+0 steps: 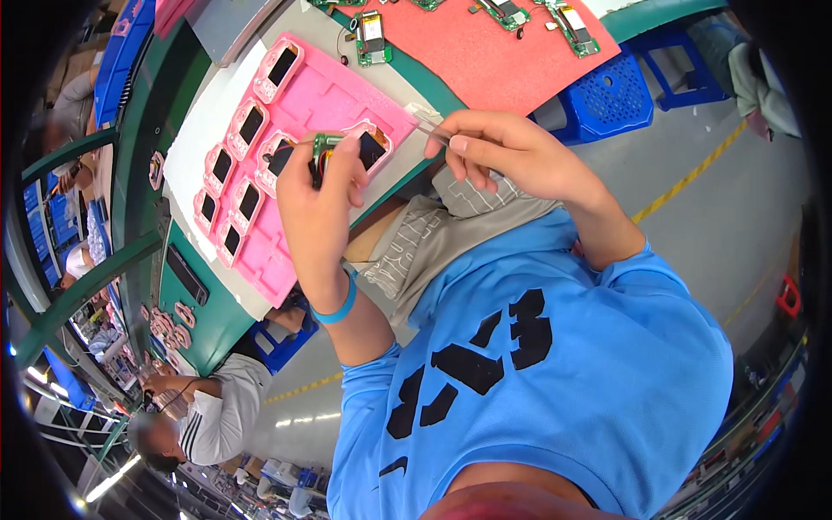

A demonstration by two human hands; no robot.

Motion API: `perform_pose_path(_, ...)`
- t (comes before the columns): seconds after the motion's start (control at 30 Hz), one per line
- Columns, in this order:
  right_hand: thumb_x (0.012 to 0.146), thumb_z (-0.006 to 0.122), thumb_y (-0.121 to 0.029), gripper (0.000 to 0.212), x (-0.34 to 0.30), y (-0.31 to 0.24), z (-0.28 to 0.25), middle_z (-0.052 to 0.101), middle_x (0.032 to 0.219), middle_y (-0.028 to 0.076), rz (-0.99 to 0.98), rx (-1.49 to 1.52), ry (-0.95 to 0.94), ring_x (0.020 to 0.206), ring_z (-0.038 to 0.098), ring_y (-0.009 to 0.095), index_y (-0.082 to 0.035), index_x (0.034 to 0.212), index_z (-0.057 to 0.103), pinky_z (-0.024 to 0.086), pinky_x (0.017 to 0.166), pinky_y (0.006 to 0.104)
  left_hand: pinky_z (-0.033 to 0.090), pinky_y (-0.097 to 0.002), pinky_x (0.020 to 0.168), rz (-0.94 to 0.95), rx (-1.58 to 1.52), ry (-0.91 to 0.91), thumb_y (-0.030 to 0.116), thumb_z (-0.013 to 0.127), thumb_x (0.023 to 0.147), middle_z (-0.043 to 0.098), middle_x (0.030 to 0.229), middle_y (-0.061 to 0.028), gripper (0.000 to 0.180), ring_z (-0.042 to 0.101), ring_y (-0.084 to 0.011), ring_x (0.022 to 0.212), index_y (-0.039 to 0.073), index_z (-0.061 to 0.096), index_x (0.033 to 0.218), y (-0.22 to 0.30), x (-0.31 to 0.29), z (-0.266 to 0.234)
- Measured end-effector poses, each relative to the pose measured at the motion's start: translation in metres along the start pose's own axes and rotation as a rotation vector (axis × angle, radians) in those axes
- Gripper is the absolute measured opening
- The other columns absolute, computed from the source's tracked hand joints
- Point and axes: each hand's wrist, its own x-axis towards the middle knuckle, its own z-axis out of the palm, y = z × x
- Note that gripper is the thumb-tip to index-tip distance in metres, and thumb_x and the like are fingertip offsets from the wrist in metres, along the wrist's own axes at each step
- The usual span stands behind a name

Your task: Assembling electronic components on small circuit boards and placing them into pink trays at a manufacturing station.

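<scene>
My left hand (317,204), with a blue band on its wrist, pinches a small green circuit board (326,142) with thin wires. The board is held over a pink tray (334,91), close to a pink casing with a dark screen (373,152) at the tray's right end. Fingers hide much of the board. To the right, my right hand (529,158) is closed on metal tweezers (433,130), whose tips point toward the tray's corner. Several more pink casings with dark screens, such as one casing (249,126), lie in the tray.
An orange-red mat (468,65) at the far side bears several circuit boards, one board (572,28) near its right edge. Blue plastic stools (611,95) stand beyond the table. A black phone-like slab (187,273) lies at left. Another person (221,407) sits at lower left.
</scene>
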Motion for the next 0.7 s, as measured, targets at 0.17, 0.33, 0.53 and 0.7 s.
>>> perform_pose_path(0.17,0.113,0.054,-0.013,0.022,-0.003,-0.007,0.006,0.067,0.075,0.003,0.140,0.098,-0.084,0.054,0.053,0.008,0.000,0.119,0.070,0.043,0.051,0.0213,0.049,-0.0236,0.059,0.109,0.575,0.110,0.019,0.068,0.099,0.072,0.074,-0.0103,0.022,0.064,-0.0168,0.064,-0.003,0.073,0.102,0.004,0.013,0.024)
perform_pose_path(0.33,0.111,0.055,-0.017,0.021,-0.001,-0.007,0.014,0.071,0.074,0.010,0.192,0.080,-0.056,0.049,0.057,0.013,-0.002,0.109,0.070,0.047,0.047,0.0260,0.053,-0.0238,0.064,0.140,0.555,0.087,0.014,0.071,0.099,0.076,0.082,-0.0119,0.020,0.068,-0.0171,0.072,-0.003,0.072,0.108,-0.009,0.016,0.020)
perform_pose_path(0.53,0.113,0.054,-0.018,0.021,0.011,-0.003,0.026,0.066,0.061,0.007,0.280,0.075,-0.191,0.040,0.048,0.011,0.000,0.112,0.067,0.039,0.041,0.0218,0.053,-0.0233,0.066,0.099,0.174,0.161,0.005,0.072,0.097,0.075,0.089,-0.0106,0.020,0.069,-0.0146,0.074,-0.001,0.069,0.115,-0.021,0.001,0.020)
perform_pose_path(0.7,0.113,0.054,-0.018,0.022,0.013,-0.003,0.037,0.064,0.056,0.006,0.292,0.003,-0.171,0.037,0.047,0.010,0.000,0.112,0.066,0.036,0.039,0.0218,0.054,-0.0236,0.066,0.131,0.100,0.183,0.002,0.071,0.096,0.073,0.091,-0.0094,0.023,0.069,-0.0137,0.075,0.000,0.066,0.118,-0.029,-0.004,0.017)
